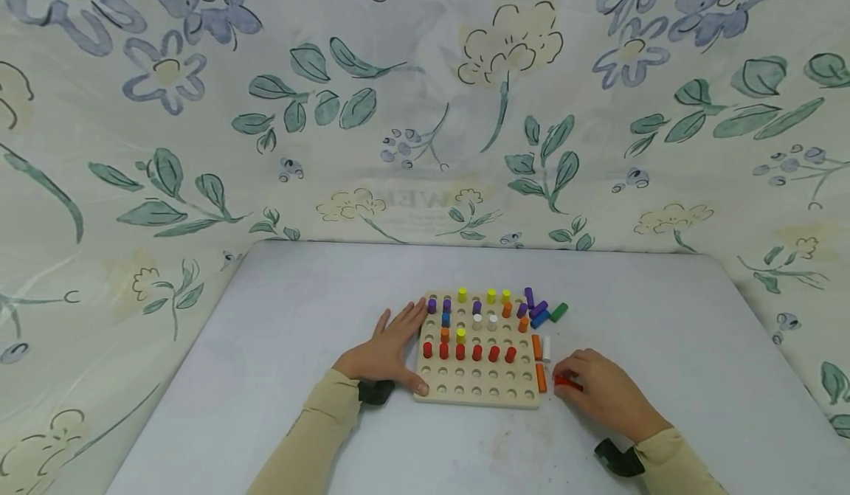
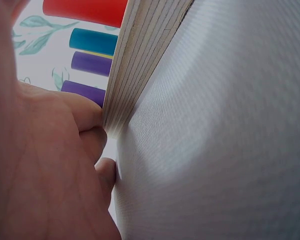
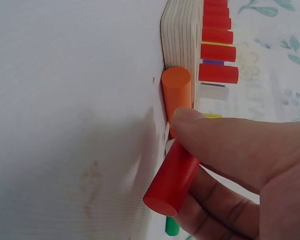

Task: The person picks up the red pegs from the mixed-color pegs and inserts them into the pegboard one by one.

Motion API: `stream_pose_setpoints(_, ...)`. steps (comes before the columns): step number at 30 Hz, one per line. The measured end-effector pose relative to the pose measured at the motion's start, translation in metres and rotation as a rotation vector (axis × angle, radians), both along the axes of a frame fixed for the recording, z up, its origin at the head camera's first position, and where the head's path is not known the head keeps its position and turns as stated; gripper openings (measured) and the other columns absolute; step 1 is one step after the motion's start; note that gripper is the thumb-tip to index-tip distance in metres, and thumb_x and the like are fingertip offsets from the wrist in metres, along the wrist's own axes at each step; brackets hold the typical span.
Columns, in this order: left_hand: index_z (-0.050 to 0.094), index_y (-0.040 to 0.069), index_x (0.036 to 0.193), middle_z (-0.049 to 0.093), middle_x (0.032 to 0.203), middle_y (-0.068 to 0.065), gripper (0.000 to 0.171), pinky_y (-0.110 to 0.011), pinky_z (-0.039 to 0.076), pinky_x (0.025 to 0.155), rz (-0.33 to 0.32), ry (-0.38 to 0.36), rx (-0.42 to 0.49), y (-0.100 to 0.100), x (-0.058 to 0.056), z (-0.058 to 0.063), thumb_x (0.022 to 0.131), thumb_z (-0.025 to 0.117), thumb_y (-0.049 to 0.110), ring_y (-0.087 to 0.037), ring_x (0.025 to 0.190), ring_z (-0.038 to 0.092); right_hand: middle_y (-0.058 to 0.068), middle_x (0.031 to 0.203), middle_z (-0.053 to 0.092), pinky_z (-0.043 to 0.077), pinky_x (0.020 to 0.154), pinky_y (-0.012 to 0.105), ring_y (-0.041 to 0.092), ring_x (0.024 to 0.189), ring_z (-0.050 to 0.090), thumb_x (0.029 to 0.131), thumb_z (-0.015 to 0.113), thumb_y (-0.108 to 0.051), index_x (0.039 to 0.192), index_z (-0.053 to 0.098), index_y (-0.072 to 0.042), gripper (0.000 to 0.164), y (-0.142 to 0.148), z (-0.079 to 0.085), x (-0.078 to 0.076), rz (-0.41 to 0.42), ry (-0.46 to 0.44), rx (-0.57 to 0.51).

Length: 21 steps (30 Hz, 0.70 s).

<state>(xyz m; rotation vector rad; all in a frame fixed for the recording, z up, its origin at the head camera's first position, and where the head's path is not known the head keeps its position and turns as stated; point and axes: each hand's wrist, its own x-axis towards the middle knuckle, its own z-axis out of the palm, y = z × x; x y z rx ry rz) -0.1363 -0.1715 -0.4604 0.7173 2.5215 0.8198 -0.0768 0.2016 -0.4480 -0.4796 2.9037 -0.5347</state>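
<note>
A wooden pegboard (image 1: 477, 399) lies on the table, with several coloured pegs upright in its holes. A row of red pegs (image 1: 460, 352) crosses its middle. My left hand (image 1: 381, 355) rests along the board's left edge, fingers spread, the thumb at the near left corner; in the left wrist view its fingers touch the plywood side (image 2: 140, 50). To the right of the board, my right hand (image 1: 607, 392) pinches a red peg (image 3: 172, 177) between thumb and fingers. That peg is tilted, close to an orange peg (image 3: 176, 90) lying against the board.
Two orange pegs (image 1: 541, 378) and a white peg (image 1: 547, 349) lie along the board's right side. Purple pegs (image 1: 538, 309), a blue peg (image 1: 541, 319) and a green peg (image 1: 559, 312) lie by its far right corner. A floral cloth (image 1: 425, 111) hangs behind the table.
</note>
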Motion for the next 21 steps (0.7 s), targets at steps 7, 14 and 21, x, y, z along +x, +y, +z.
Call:
stream_pose_setpoints(7, 0.005, 0.004, 0.161, -0.001, 0.169, -0.008, 0.135, -0.057, -0.012, 0.119, -0.001, 0.006, -0.004, -0.0010, -0.0002, -0.0016, 0.067, 0.089, 0.053, -0.028, 0.155, -0.006, -0.007, 0.093, 0.065, 0.058, 0.082, 0.036, 0.011, 0.087, 0.058, 0.082, 0.084, -0.020, 0.102, 0.074, -0.014, 0.023, -0.0010, 0.0010, -0.0011, 0.005, 0.016, -0.016)
stream_pose_setpoints(14, 0.004, 0.003, 0.161, -0.001, 0.169, -0.009, 0.135, -0.058, -0.011, 0.119, -0.001, 0.010, -0.002, -0.0011, -0.0002, -0.0019, 0.068, 0.089, 0.051, -0.029, 0.155, -0.006, -0.006, 0.092, 0.065, 0.058, 0.082, 0.035, 0.010, 0.088, 0.059, 0.083, 0.083, -0.018, 0.102, 0.074, -0.013, 0.021, -0.0008, 0.0030, -0.0010, 0.021, 0.060, -0.034)
stream_pose_setpoints(21, 0.004, 0.004, 0.161, -0.002, 0.169, -0.008, 0.135, -0.057, -0.012, 0.119, 0.004, 0.002, -0.012, -0.0008, 0.0004, 0.0004, 0.067, 0.089, 0.052, -0.028, 0.155, -0.007, -0.007, 0.094, 0.065, 0.057, 0.084, 0.037, 0.010, 0.089, 0.060, 0.084, 0.082, -0.017, 0.105, 0.074, -0.012, 0.023, -0.0007, 0.0040, -0.0023, 0.028, 0.068, -0.050)
